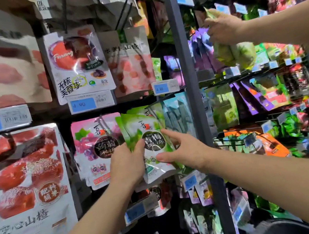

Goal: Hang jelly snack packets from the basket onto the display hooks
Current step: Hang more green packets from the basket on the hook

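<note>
Facing outward beside a pink packet (95, 148) on the rack, the glossy green jelly packet (149, 130) bears a dark round label. Its long axis is near vertical, with the top leaning left. The left grip (128, 162) clasps its lower left edge. The right grip (184, 150) is spread, its straight fingers touching the packet's front.

A shop: snack packets (78, 64) hang on display hooks above blue price tags (83, 105).
</note>
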`<state>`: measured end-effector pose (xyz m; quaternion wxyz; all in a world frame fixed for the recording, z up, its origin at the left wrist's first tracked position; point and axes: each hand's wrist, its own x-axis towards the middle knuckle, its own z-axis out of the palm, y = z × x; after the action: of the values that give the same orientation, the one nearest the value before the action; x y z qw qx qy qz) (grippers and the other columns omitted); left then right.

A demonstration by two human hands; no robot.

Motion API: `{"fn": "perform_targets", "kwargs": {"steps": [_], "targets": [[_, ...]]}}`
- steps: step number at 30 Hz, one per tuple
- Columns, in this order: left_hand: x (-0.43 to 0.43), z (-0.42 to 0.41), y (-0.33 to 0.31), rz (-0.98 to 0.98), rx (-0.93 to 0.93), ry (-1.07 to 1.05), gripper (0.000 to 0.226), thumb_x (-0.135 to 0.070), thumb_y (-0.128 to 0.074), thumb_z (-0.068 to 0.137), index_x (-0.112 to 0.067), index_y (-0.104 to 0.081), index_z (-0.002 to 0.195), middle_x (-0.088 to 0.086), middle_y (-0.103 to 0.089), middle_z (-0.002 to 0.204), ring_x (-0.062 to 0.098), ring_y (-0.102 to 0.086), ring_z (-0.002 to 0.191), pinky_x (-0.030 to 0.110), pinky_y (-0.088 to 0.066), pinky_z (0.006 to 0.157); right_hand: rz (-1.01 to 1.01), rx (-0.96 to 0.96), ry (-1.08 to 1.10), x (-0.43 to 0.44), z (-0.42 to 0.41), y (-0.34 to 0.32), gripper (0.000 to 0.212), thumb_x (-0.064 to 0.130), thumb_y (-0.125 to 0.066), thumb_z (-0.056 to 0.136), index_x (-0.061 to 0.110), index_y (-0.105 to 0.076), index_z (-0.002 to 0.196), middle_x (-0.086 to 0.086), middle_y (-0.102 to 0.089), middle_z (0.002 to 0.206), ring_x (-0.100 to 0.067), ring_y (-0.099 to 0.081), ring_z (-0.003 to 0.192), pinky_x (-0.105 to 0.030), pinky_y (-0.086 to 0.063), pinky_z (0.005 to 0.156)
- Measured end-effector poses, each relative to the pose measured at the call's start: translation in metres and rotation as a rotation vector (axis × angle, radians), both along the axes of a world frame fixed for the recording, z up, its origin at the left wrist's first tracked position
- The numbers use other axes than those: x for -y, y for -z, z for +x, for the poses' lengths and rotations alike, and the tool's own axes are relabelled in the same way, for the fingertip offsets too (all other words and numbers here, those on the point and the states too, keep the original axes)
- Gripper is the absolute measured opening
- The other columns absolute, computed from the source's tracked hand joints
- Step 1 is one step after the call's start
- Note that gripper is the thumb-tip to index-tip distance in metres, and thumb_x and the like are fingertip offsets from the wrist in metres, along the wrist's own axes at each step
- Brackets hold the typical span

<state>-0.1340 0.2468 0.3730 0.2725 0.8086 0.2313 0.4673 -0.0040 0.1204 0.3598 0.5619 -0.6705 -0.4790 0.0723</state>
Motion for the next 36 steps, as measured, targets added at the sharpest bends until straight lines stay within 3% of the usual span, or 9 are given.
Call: {"fn": "perform_targets", "kwargs": {"steps": [6,12,17,20,23,26,29,33,36], "targets": [[-0.006,-0.010,-0.003,0.031,0.012,-0.018,0.058,-0.039,-0.051,0.105,-0.004,-0.053,0.059,0.006,-0.053,0.052,0.022,-0.049,0.049,0.032,-0.032,0.049,0.081,-0.064,0.100,0.008,0.017,-0.003,0.093,0.020,-0.087,0.080,0.033,-0.037,0.157,0.002,-0.046,0.153,-0.014,-0.040,0.139,-0.032,-0.038,0.110],[-0.023,-0.017,-0.005,0.033,0.039,-0.017,0.054,-0.037,-0.050,0.106,0.003,-0.065,0.074,0.020,-0.067,0.068,0.029,-0.057,0.058,0.033,-0.040,0.054,0.198,-0.111,0.185,0.012,0.041,-0.018,0.094,0.014,-0.087,0.080,0.029,-0.036,0.158,0.004,-0.051,0.151,-0.014,-0.051,0.131,-0.031,-0.043,0.109],[-0.027,-0.021,-0.003,0.000,0.045,-0.009,0.051,-0.037,-0.050,0.105,-0.003,-0.063,0.070,0.010,-0.064,0.062,0.026,-0.056,0.059,0.032,-0.039,0.056,0.196,-0.067,0.204,0.009,0.048,-0.027,0.095,0.014,-0.087,0.079,0.029,-0.036,0.158,0.007,-0.053,0.146,-0.011,-0.060,0.114,-0.029,-0.050,0.099],[-0.026,-0.025,-0.003,-0.022,0.056,-0.001,0.052,-0.035,-0.051,0.105,-0.005,-0.057,0.063,0.001,-0.057,0.054,0.022,-0.051,0.053,0.030,-0.035,0.051,0.186,-0.016,0.212,0.007,0.050,-0.029,0.090,0.012,-0.083,0.083,0.026,-0.036,0.158,0.005,-0.049,0.147,-0.006,-0.049,0.110,-0.014,-0.044,0.085],[-0.024,-0.028,-0.004,-0.025,0.057,0.018,0.051,-0.034,-0.050,0.106,-0.009,-0.055,0.062,-0.001,-0.055,0.051,0.019,-0.048,0.050,0.030,-0.033,0.049,0.177,-0.030,0.216,0.004,0.055,-0.029,0.089,0.008,-0.082,0.083,0.024,-0.036,0.158,0.003,-0.053,0.144,0.000,-0.054,0.086,-0.004,-0.045,0.056],[-0.023,-0.030,-0.004,-0.019,0.057,0.030,0.051,-0.034,-0.050,0.106,-0.010,-0.055,0.061,-0.003,-0.054,0.051,0.018,-0.047,0.049,0.030,-0.033,0.049,0.145,-0.025,0.228,0.004,0.058,-0.025,0.090,0.009,-0.083,0.083,0.023,-0.036,0.158,0.002,-0.052,0.147,-0.003,-0.054,0.093,-0.006,-0.044,0.064],[-0.022,-0.030,-0.003,-0.021,0.057,0.052,0.050,-0.034,-0.050,0.106,-0.008,-0.057,0.064,-0.001,-0.057,0.053,0.020,-0.048,0.050,0.031,-0.035,0.051,0.120,-0.011,0.249,0.005,0.060,-0.022,0.090,0.009,-0.083,0.083,0.021,-0.036,0.158,0.001,-0.051,0.147,0.001,-0.052,0.088,-0.001,-0.042,0.056],[-0.023,-0.028,-0.004,-0.016,0.060,0.056,0.053,-0.036,-0.050,0.105,0.001,-0.062,0.070,0.006,-0.062,0.058,0.025,-0.052,0.055,0.035,-0.040,0.055,0.066,0.038,0.271,0.003,0.061,-0.022,0.091,0.015,-0.082,0.085,0.023,-0.031,0.160,0.002,-0.050,0.149,-0.007,-0.056,0.101,-0.009,-0.041,0.077],[-0.024,-0.026,-0.007,0.003,0.095,0.038,0.054,-0.035,-0.050,0.106,0.007,-0.061,0.073,0.018,-0.065,0.064,0.025,-0.052,0.056,0.034,-0.039,0.055,0.018,0.109,0.290,-0.007,0.065,-0.018,0.093,0.017,-0.080,0.086,0.023,-0.026,0.162,0.002,-0.050,0.140,-0.009,-0.070,0.087,-0.006,-0.049,0.066]]}}
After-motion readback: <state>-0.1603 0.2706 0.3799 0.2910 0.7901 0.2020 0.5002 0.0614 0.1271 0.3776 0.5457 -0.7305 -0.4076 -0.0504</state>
